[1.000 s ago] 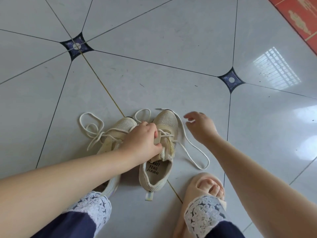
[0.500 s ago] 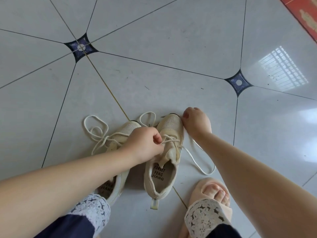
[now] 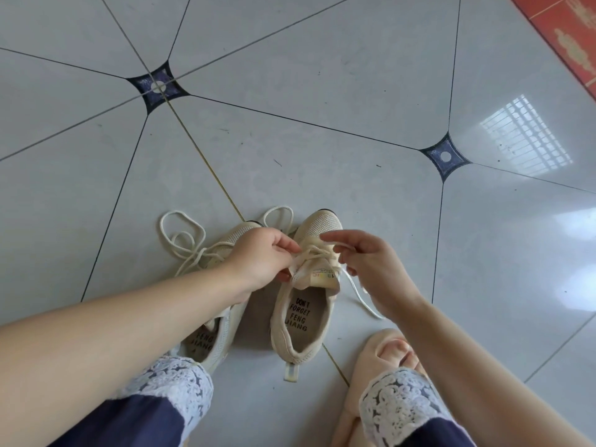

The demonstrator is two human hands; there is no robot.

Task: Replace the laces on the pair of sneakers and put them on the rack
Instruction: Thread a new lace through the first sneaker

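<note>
Two beige mesh sneakers stand side by side on the tiled floor, toes pointing away from me. The right sneaker (image 3: 306, 321) has a printed insole and a cream lace (image 3: 317, 253) crossing its eyelets. My left hand (image 3: 261, 259) pinches that lace and the tongue at the sneaker's left side. My right hand (image 3: 367, 266) pinches the lace from the right, index finger stretched over the toe. The left sneaker (image 3: 213, 340) lies partly under my left forearm, and its loose lace (image 3: 182, 233) loops across the floor to the left.
Grey glossy floor tiles (image 3: 322, 124) spread all around. My right foot in a beige slipper (image 3: 387, 353) rests close to the right sneaker's heel. My lace-trimmed trouser legs (image 3: 171, 382) fill the bottom. A red patterned mat (image 3: 571, 40) lies at the top right.
My right hand came in from the floor beside the toe and took hold of the lace over the right sneaker. My left hand stayed on the lace and tongue.
</note>
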